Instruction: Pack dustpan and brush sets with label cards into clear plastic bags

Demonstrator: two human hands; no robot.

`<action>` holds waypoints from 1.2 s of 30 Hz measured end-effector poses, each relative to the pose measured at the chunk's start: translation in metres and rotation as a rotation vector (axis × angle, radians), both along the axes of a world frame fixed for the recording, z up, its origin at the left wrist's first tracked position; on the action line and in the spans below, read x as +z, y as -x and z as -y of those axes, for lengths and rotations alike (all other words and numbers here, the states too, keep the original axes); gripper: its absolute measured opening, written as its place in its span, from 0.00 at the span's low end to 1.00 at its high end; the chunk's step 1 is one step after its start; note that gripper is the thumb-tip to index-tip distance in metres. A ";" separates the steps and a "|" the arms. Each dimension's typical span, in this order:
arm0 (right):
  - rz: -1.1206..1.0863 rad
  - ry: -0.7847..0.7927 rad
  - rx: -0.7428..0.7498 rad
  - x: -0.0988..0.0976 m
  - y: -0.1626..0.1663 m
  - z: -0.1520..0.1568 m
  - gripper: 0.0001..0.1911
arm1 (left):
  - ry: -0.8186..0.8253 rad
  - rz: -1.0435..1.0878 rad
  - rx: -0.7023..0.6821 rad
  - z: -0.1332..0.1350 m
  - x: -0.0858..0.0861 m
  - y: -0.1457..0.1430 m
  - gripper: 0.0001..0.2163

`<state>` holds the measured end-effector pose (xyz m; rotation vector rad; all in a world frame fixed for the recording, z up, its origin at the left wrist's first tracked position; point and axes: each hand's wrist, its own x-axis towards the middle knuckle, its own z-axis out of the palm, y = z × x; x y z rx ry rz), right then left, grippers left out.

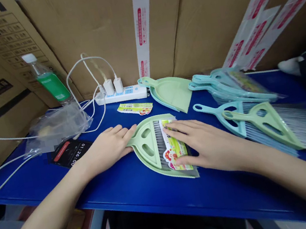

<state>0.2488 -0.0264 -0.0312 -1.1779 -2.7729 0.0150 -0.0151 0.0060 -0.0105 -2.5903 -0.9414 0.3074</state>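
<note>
In front of me on the table lies a light green dustpan [147,163] with a matching hand brush [153,155] nested in it, handles to the left. My left hand [114,144] is closed around the handle end, hiding most of it. A yellow-green printed label card [177,151] lies across the grey bristles. My right hand [201,141] rests over this card with its fingers stretched out and spread, pressing lightly on it or just touching; I cannot tell which. A few more label cards [135,109] lie flat behind the dustpan.
Stacked green and blue dustpans [174,91] lie at the back. To the right are bagged blue dustpans [229,82], a blue brush [231,117] and a green brush [269,124]. At left are a power strip [126,94], cables, a bottle [50,82], plastic wrap [57,124] and a phone [71,152].
</note>
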 end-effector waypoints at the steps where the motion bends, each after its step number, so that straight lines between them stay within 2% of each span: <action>1: 0.005 -0.006 -0.001 0.001 0.000 0.000 0.38 | -0.007 0.009 -0.008 0.000 -0.001 -0.001 0.21; 5: 0.007 -0.048 0.008 0.004 -0.002 0.000 0.37 | -0.021 0.042 -0.037 0.001 -0.002 -0.002 0.23; 11: -0.002 -0.202 0.008 -0.001 -0.007 -0.007 0.33 | 0.012 0.107 -0.044 0.001 0.002 0.005 0.29; 16: 0.028 -0.224 0.018 -0.006 -0.007 -0.010 0.31 | 0.062 0.131 -0.045 0.001 0.004 0.006 0.27; 27: 0.027 -0.273 0.007 0.020 -0.024 -0.008 0.25 | 0.041 0.152 -0.042 0.003 -0.002 -0.001 0.22; 33: 0.039 -0.350 0.056 0.001 -0.033 -0.018 0.28 | 0.012 0.172 -0.062 0.004 -0.003 -0.004 0.22; 36: 0.045 -0.328 0.047 -0.007 -0.033 -0.018 0.28 | -0.002 0.205 -0.096 0.005 -0.004 -0.005 0.21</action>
